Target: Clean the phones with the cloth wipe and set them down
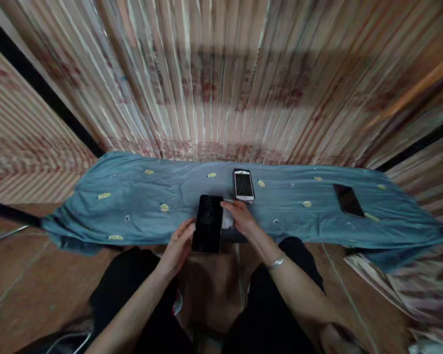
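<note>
A black tablet [207, 223] with a dark, smudged screen is held over the front edge of the cloth-covered surface. My left hand [180, 243] grips its left side, with the thumb along the edge. At the upper right edge of the tablet, my right hand [240, 217] has its fingers closed on a white cloth or tissue [227, 219]. Its fingertips touch the tablet's corner. Just beyond my right hand lies a phone with a white front [243, 185], apparently on top of another dark, flat thing.
A blue-grey cloth with yellow pineapple prints [133, 196] covers the narrow surface. Far to the right on it lies a dark phone [349, 200]. Striped curtains [206, 98] hang behind, and dark bars [40, 88] slant at both sides. My knees are below the front edge.
</note>
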Demonstrator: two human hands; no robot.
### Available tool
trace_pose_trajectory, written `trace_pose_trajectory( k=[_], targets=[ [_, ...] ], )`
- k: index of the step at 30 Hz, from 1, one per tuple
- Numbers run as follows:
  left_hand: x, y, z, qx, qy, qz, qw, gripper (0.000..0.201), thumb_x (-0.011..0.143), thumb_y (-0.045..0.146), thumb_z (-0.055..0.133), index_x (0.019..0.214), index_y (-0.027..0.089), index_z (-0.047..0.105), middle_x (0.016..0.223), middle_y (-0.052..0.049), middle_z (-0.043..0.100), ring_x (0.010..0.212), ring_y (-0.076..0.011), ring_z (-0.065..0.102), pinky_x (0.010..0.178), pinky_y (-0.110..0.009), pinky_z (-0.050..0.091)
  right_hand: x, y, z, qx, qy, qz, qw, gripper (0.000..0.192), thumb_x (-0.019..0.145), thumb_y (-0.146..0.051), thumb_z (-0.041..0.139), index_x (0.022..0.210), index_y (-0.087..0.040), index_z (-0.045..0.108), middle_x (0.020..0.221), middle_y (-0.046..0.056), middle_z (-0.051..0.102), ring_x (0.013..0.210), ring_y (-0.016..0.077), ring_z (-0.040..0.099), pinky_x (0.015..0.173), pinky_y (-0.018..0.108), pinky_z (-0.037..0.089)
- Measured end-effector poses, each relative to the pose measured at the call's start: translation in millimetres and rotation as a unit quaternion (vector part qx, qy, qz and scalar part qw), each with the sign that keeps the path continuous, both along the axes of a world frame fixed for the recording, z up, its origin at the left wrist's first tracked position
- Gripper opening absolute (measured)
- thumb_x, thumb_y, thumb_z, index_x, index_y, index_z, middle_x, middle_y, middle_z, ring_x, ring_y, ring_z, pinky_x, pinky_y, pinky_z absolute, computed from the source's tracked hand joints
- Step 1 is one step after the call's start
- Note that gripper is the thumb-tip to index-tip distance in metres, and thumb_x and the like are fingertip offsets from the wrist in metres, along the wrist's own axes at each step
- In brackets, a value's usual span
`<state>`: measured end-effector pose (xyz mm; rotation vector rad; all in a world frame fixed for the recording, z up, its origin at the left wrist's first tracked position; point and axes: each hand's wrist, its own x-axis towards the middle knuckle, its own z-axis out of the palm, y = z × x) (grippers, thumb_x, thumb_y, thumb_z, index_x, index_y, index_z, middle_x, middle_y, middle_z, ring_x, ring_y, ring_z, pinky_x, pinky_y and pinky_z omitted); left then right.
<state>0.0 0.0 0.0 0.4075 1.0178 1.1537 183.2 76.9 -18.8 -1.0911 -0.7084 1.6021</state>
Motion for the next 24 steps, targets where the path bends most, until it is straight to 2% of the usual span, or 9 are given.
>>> trace_pose_trajectory(
  k=[3,5,10,13,16,18,21,22,24],
  targets=[
    [2,-4,5.0,-0.095,-0.015,-0.040,0.995,0.026,0.092,0.037,0.063,0.098,0.015,0.076,0.092,-0.004,0.079,0.087,-0.0202,0.074,0.082,-0.029,0.057,-3,-4,-0.2,0.005,0.001,0.017,1.000,0.038,0.046,-0.042,0.093,0.065,-0.017,0.071,0.059,-0.002,0.070,0.053,0.0119,0.061,0.055,0.024,0.045],
    [5,-8,8.1,-0.116,-0.042,-0.026,0.992,0.030,0.098,0.033,0.053,0.109,0.013,0.073,0.093,-0.007,0.079,0.088,-0.0208,0.075,0.085,-0.032,0.057,-6,-6,0.3,0.009,0.001,0.026,1.000,0.038,0.047,-0.042,0.093,0.065,-0.017,0.072,0.060,-0.001,0.071,0.054,0.0127,0.062,0.055,0.025,0.046],
    [10,-19,13.4,-0.099,-0.135,-0.041,0.985,0.051,0.103,0.035,0.040,0.143,0.005,0.049,0.109,-0.018,0.077,0.100,-0.0316,0.074,0.090,-0.050,0.057,-5,-6,0.6,0.030,-0.008,0.032,0.999,0.045,0.045,-0.050,0.092,0.071,-0.017,0.074,0.066,0.002,0.073,0.056,0.0142,0.062,0.056,0.026,0.048],
    [8,-24,16.9,-0.092,-0.141,-0.044,0.985,0.057,0.103,0.038,0.039,0.149,0.004,0.041,0.116,-0.021,0.074,0.102,-0.0346,0.074,0.086,-0.051,0.059,2,-3,0.4,0.126,-0.113,-0.029,0.985,0.052,0.064,-0.065,0.077,0.078,-0.015,0.075,0.066,0.003,0.072,0.056,0.0155,0.061,0.055,0.027,0.049],
    [11,-26,21.0,-0.106,-0.112,-0.043,0.987,0.057,0.104,0.040,0.037,0.146,0.002,0.044,0.119,-0.022,0.073,0.101,-0.0322,0.074,0.081,-0.043,0.061,9,-4,2.2,0.218,-0.216,-0.088,0.948,0.050,0.082,-0.062,0.062,0.091,-0.015,0.076,0.072,0.004,0.073,0.064,0.0186,0.064,0.063,0.032,0.054],
    [16,-26,22.6,-0.112,-0.091,-0.046,0.988,0.056,0.104,0.041,0.035,0.142,0.003,0.050,0.117,-0.022,0.074,0.098,-0.0310,0.075,0.078,-0.041,0.062,9,-10,3.0,0.283,-0.276,-0.079,0.915,0.041,0.088,-0.051,0.060,0.104,-0.016,0.076,0.091,0.008,0.076,0.084,0.0231,0.070,0.081,0.038,0.056],
    [25,-26,22.7,-0.108,-0.066,-0.045,0.991,0.052,0.104,0.040,0.034,0.135,0.005,0.057,0.109,-0.018,0.077,0.093,-0.0281,0.076,0.081,-0.041,0.062,3,-20,-0.1,0.435,-0.425,-0.003,0.793,0.039,0.098,-0.035,0.046,0.124,-0.016,0.069,0.125,0.014,0.071,0.118,0.0270,0.064,0.105,0.046,0.050],
    [27,-25,22.3,-0.106,-0.058,-0.038,0.992,0.051,0.105,0.039,0.034,0.135,0.006,0.058,0.106,-0.017,0.077,0.092,-0.0271,0.076,0.083,-0.041,0.062,-1,-23,-2.4,0.464,-0.466,0.020,0.753,0.041,0.100,-0.031,0.043,0.129,-0.015,0.067,0.131,0.015,0.067,0.126,0.0274,0.060,0.109,0.048,0.048],
    [29,-25,21.0,-0.104,-0.044,-0.018,0.993,0.050,0.105,0.037,0.034,0.136,0.007,0.058,0.103,-0.015,0.078,0.092,-0.0256,0.076,0.088,-0.042,0.061,-7,-28,-7.5,0.480,-0.523,0.043,0.703,0.044,0.101,-0.025,0.039,0.137,-0.012,0.060,0.140,0.018,0.061,0.135,0.0278,0.053,0.113,0.050,0.046]
  ],
)
